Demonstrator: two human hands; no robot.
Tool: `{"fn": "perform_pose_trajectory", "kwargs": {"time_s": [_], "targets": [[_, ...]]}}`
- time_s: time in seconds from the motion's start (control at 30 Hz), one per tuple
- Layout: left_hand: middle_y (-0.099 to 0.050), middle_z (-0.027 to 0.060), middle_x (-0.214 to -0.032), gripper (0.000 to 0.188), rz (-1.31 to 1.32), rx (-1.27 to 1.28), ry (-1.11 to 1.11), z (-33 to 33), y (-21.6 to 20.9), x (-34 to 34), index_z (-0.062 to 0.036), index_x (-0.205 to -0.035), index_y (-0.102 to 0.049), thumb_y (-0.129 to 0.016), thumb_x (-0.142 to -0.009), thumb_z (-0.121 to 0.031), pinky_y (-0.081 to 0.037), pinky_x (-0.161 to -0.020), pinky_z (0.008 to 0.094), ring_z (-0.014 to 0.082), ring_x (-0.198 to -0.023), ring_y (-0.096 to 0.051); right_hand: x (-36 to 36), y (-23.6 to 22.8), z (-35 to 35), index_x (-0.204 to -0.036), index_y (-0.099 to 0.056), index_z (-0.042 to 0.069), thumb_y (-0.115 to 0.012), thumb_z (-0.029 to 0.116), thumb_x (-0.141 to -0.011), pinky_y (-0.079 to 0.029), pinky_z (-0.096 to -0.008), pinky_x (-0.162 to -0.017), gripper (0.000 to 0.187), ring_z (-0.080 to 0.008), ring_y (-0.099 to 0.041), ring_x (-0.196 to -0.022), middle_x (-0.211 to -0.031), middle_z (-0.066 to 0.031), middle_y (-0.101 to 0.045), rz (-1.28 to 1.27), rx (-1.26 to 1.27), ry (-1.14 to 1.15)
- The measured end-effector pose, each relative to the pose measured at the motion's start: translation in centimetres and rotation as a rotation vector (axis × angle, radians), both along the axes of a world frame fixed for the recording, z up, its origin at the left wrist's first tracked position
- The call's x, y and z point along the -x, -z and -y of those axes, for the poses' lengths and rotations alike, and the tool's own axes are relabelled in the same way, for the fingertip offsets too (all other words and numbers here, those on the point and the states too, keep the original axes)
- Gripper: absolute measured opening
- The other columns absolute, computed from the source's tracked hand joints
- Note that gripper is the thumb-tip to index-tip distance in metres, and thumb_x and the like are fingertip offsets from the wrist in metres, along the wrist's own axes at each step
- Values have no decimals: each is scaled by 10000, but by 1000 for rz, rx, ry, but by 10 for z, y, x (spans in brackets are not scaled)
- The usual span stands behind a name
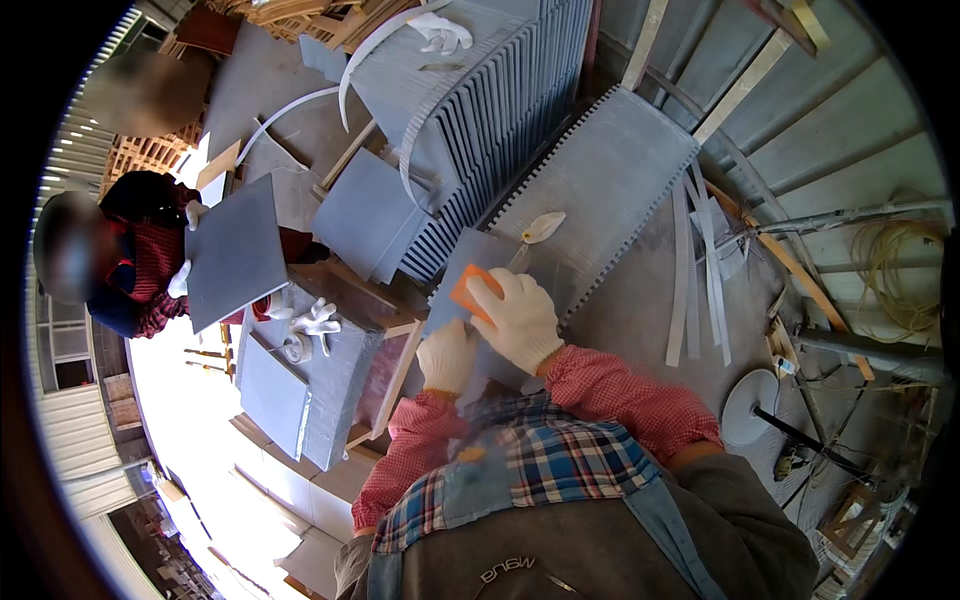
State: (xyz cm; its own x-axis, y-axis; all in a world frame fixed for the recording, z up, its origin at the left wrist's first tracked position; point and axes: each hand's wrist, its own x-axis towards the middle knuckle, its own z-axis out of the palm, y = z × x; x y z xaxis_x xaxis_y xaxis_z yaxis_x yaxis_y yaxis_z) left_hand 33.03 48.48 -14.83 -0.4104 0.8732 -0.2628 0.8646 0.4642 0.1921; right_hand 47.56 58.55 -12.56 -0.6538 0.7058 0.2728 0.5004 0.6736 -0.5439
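Observation:
My right hand (522, 322), in a white knit glove, is closed around a flat orange block (473, 290). The block rests against a smooth grey panel (448, 318) in front of me. My left hand (447, 356), also gloved, is closed at the panel's near left edge, its fingertips partly hidden. Just beyond the block lies a small pale yellow and white piece (543, 228) whose kind I cannot make out. A larger grey panel with notched edges (610, 185) extends behind it to the right.
Grey panels (500, 130) stand in a tall stack ahead, with a white glove (440, 33) on top. To the left, a co-worker holds a dark grey panel (238, 252) beside a covered table (350, 375) bearing gloves and a tape roll (297, 347). Grey strips (680, 280) lean at right.

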Motion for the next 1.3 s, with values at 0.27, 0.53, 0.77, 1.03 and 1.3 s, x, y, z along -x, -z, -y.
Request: {"fn": "perform_pose_trajectory", "kwargs": {"time_s": [0.27, 0.53, 0.77, 1.03, 1.3], "targets": [[-743, 186, -858, 387, 4, -1, 5, 3, -2, -4, -48, -905, -717, -626, -961, -419, -561, -709, 544, 417, -770, -722, -4, 4, -23, -1344, -615, 161, -821, 303, -805, -545, -476, -801, 594, -374, -609, -984, -1237, -135, -616, -26, -80, 239], [-751, 198, -973, 314, 70, 157, 13, 2, -6, 2, -56, -998, -703, -613, -968, -355, -561, -797, 550, 425, -913, -724, 12, 5, -44, -1417, -571, 156, -805, 293, -847, -537, -489, -848, 631, -386, -609, -998, -1256, -152, -620, 39, -74, 435], [-724, 235, -1135, 339, 409, 26, 198, -1, -12, 19, -59, -1256, -602, -573, -947, -196, -544, -906, 526, 464, -1038, -688, 34, -9, -28, -1495, -479, 217, -762, 331, -874, -577, -502, -837, 692, -414, -629, -1086, -1287, -173, -599, 127, 3, 756], [-641, 271, -1278, 454, 951, -75, 194, -4, 4, 27, -72, -1360, -511, -568, -910, -77, -494, -1002, 528, 478, -1221, -601, 66, -35, 61, -1532, -441, 241, -742, 462, -868, -583, -509, -822, 762, -415, -659, -1088, -1219, -210, -591, 321, 369, 882], [-564, 304, -1356, 595, 896, -7, 217, -3, 5, 17, -40, -1468, -414, -518, -883, -8, -468, -1023, 551, 516, -1244, -557, 22, -4, -33, -1535, -416, 236, -672, 490, -901, -584, -503, -822, 729, -451, -703, -957, -1199, -283, -584, 170, 375, 1161]]}}
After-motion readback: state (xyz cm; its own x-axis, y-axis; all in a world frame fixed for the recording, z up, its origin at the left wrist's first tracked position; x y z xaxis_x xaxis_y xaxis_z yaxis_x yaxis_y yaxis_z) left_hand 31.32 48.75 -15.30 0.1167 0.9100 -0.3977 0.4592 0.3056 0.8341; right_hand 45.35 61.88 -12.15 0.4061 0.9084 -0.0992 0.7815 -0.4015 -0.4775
